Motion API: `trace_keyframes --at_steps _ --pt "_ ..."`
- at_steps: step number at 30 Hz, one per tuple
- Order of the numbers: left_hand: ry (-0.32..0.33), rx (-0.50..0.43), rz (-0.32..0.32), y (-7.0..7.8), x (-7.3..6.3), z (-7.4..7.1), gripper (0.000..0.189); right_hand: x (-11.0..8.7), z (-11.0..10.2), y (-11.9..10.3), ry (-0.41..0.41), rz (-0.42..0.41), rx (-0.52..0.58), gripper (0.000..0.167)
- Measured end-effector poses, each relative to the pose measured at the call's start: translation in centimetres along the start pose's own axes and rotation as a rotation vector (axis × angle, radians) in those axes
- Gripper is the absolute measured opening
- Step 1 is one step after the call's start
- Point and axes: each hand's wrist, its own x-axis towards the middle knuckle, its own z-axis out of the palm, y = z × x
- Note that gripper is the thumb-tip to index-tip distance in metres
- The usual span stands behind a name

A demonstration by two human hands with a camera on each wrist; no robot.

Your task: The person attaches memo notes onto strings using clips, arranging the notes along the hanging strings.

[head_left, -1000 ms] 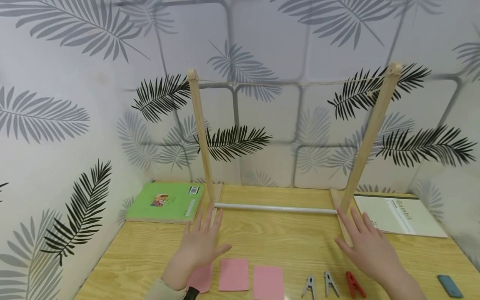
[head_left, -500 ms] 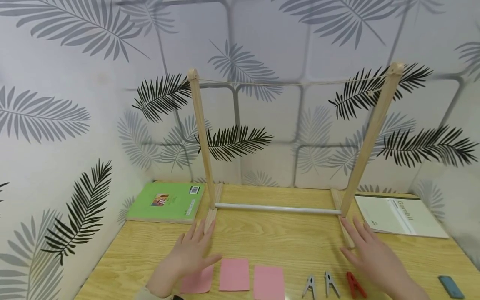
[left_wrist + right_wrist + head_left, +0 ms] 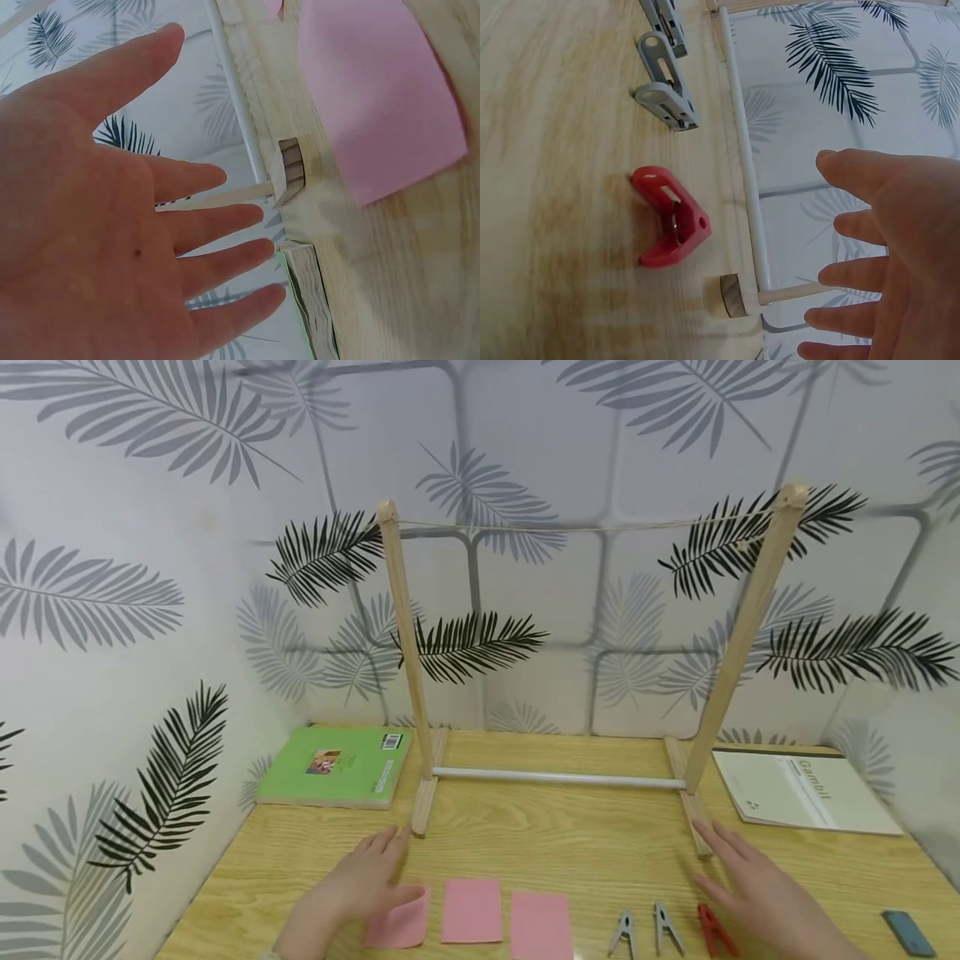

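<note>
My left hand (image 3: 352, 885) is spread with nothing in it, its thumb overlapping the leftmost pink paper square (image 3: 408, 922) in the head view. Two more pink squares lie beside it, one in the middle (image 3: 472, 910) and one to the right (image 3: 541, 927). Fingers extended and holding nothing, my right hand (image 3: 765, 893) hovers near the red clothespin (image 3: 673, 217). Two grey clothespins, one (image 3: 666, 930) closer to the red one and another (image 3: 623, 933) farther left, lie on the table. In the left wrist view the palm (image 3: 90, 240) faces the camera.
A wooden frame stands at the back, with a left post (image 3: 408, 643), a right post (image 3: 738, 643), a string (image 3: 570, 530) across the top and a white rod (image 3: 558, 777) below. Outside it lie a green book (image 3: 337, 768), a Gambit notebook (image 3: 810, 789) and a small blue block (image 3: 908, 933).
Both hands have drawn back from the feet of the frame toward the front of the table, the left also shifting left. Papers and clothespins stay where they were.
</note>
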Motion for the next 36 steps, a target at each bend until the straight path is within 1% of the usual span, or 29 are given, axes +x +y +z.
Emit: trace_keyframes --at_steps 2,7,11,14,19,23,26,30,36 --pt "0.0 -0.029 0.015 -0.3 0.0 0.0 0.089 -0.2 -0.1 0.0 -0.008 0.011 0.015 0.068" --pt "-0.042 -0.12 0.056 -1.1 -0.3 -0.1 0.084 -0.6 -0.2 0.3 -0.029 0.029 0.037 0.067" --pt "-0.024 -0.153 0.114 -1.6 -0.3 -0.4 0.079 -0.8 -0.3 0.7 -0.066 0.039 0.042 0.068" --pt "-0.01 -0.158 0.141 -2.0 -0.2 -0.6 0.075 -0.7 -0.4 1.0 -0.113 0.048 0.041 0.07" --pt "-0.052 -0.206 0.13 -2.7 -0.3 -0.9 0.071 -0.7 -0.3 1.5 -0.185 0.08 0.044 0.071" --pt "-0.083 -0.257 0.141 -3.0 -0.4 -1.0 0.068 -0.9 0.0 2.0 -0.217 0.085 0.043 0.071" --pt "-0.099 -0.279 0.141 -3.3 -0.3 -0.9 0.065 -1.1 0.1 2.2 -0.237 0.106 0.035 0.074" --pt "-0.095 -0.26 0.138 -3.6 -0.2 -0.7 0.062 -1.1 0.2 2.4 -0.256 0.122 0.031 0.079" --pt "-0.065 -0.208 0.133 -4.1 0.0 -0.2 0.059 -1.2 0.4 2.8 -0.278 0.097 0.028 0.079"
